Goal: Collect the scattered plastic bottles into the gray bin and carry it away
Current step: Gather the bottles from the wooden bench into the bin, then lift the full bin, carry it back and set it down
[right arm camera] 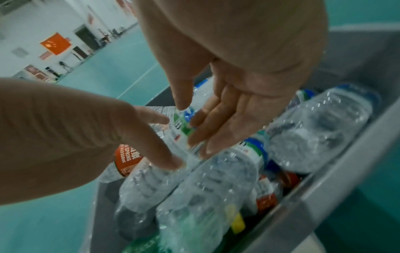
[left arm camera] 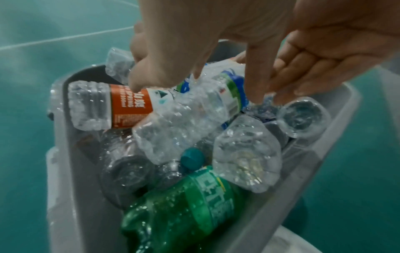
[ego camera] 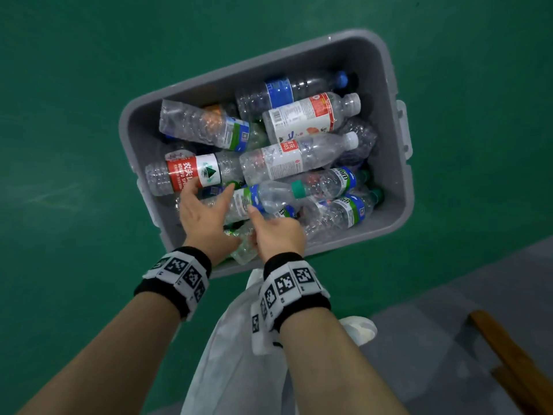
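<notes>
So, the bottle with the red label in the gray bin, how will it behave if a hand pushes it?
The red-label bottle looks empty, so probably very light. It lies on its side atop other bottles in the gray bin, so it may roll or slide. Its thin ribbed wall would likely dent and crackle under the left hand.

The person's arms are bare. Each wrist has a black wristband [ego camera: 175, 280] with white tags on it. The tags show black-and-white square patterns [ego camera: 287, 284]. The person wears light gray pants [ego camera: 233, 354] and a white shoe [ego camera: 360, 329]. There are no gloves or rings.
</notes>
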The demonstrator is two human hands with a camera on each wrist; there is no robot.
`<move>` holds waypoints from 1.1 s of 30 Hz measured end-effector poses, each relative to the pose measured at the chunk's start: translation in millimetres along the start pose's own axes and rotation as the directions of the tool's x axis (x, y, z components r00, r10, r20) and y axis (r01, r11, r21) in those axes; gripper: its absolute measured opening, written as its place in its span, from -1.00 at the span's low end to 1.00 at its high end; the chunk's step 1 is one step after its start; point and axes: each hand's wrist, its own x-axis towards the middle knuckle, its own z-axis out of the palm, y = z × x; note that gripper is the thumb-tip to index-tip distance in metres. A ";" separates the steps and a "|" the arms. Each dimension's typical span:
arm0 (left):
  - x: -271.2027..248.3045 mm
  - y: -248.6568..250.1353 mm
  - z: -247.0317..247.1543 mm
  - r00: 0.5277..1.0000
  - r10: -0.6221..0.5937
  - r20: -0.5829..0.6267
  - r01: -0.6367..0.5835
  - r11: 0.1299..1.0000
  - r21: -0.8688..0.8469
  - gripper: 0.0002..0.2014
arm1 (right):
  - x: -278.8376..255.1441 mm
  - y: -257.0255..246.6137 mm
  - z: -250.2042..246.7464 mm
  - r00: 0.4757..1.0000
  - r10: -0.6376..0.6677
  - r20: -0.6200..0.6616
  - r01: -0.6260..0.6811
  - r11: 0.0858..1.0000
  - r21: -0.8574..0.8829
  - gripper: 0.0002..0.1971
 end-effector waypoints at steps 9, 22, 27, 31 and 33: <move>8.8 1.0 48.4 0.968 0.248 -0.044 -0.228 0.937 0.265 0.33 | 20.8 3.8 -31.2 0.874 -0.367 -0.318 0.228 0.888 -0.399 -0.22; 39.3 -17.4 74.4 0.949 0.313 -0.031 -0.285 0.897 0.338 0.44 | 54.5 -13.3 -7.3 0.972 -0.233 -0.041 0.186 0.861 -0.473 -0.14; 46.3 -19.6 75.8 0.941 0.335 -0.053 -0.289 0.875 0.389 0.42 | 57.1 -13.6 -6.4 0.975 -0.221 -0.009 0.190 0.859 -0.476 -0.10; 40.7 -5.8 67.3 0.969 0.232 0.084 -0.246 0.882 0.403 0.58 | 59.2 -12.2 -8.2 0.973 -0.231 0.007 0.208 0.860 -0.466 -0.07; 34.6 0.0 64.5 0.975 0.174 0.136 -0.216 0.884 0.414 0.49 | 55.9 -7.5 -8.9 0.961 -0.276 -0.012 0.244 0.868 -0.433 -0.07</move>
